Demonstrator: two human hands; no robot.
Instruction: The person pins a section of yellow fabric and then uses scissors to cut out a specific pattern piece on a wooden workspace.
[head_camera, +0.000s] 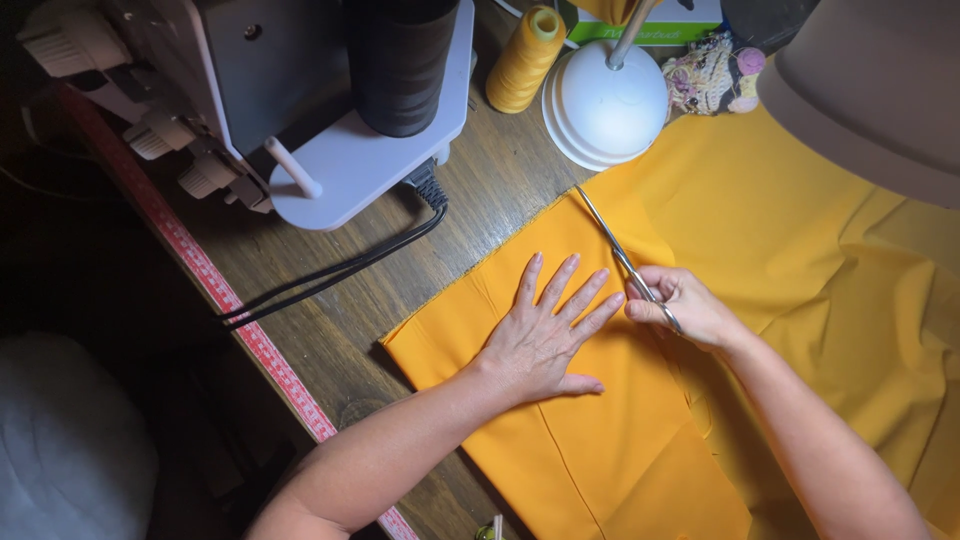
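Fingers (575, 290) of our left hand (540, 335) spread flat on orange fabric (600, 440), right hand (685, 305) gripping scissors (615, 245), the cut barely begun, most left

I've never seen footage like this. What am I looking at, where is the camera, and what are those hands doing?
There is no machine arm here: a person wears a camera on the head, looking down at their own two hands. The left hand lies flat, fingers spread, on folded orange-yellow fabric. The right hand holds scissors, blades pointing away along the fabric. All this rests on a wooden table edged with a red measuring tape. Behind stand a sewing machine, a yellow thread cone and a white lamp base.
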